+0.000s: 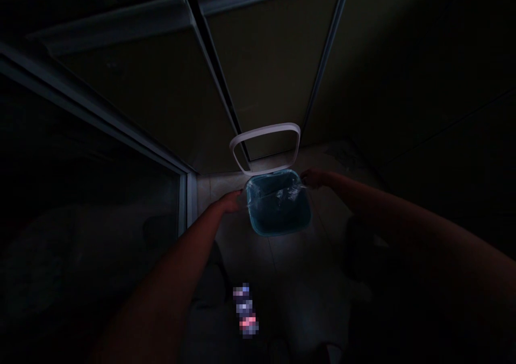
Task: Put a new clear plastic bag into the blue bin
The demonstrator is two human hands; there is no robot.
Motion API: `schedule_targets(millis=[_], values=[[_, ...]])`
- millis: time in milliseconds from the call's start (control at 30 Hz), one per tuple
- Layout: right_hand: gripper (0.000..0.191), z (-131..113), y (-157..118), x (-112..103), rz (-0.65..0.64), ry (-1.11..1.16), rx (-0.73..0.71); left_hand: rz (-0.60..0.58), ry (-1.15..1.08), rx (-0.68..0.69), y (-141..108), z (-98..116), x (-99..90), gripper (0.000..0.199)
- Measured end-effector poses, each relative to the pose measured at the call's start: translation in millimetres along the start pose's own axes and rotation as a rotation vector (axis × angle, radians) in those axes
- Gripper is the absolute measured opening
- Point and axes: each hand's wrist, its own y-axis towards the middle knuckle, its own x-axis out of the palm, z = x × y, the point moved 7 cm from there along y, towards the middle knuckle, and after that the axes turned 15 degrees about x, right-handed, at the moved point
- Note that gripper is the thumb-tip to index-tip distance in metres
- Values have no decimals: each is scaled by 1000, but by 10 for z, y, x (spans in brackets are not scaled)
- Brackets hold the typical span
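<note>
A teal bin [278, 213] stands on the tiled floor, with its white ring-shaped frame [265, 131] raised upright at the far side. A clear plastic bag [292, 192] stretches across the bin's mouth, catching some light. At the bin's left edge, my left hand [231, 201] is closed on the bag. My right hand [311, 178] is closed on the bag by the far right corner. The finger details are dim in both hands.
Cabinet doors with pale metal edges [328, 47] rise behind the bin. A framed glass panel [183, 202] is on the left. Nearer me on the floor lies a small pixelated bright object [245, 310]. Dark shapes flank the floor.
</note>
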Motion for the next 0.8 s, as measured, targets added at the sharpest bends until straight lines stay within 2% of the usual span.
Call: schedule_targets(millis=[67,133,200,267,367,533,733,800], values=[[40,89,-107,-49,-22,5,43,72,46,1,-92,60,-66,66],[42,116,-247,-173,90,-34,19,170,124,26,-197,156,-140,57],[38,65,-440,-291,261,-84,-87,234,180,52,-311,255,-158,44],[36,-7,-648,-290,334,-98,-212,212,186,71,-415,331,-86,35],[40,-72,-892,-94,261,-106,-334,156,208,75,-559,401,55,31],[38,42,-1089,152,239,-176,-274,120,294,89,-764,557,205,23],[16,226,-1308,316,233,-328,-302,55,492,220,-981,928,309,20],[14,281,-1369,401,207,-374,-326,15,570,283,-1054,1033,351,19]])
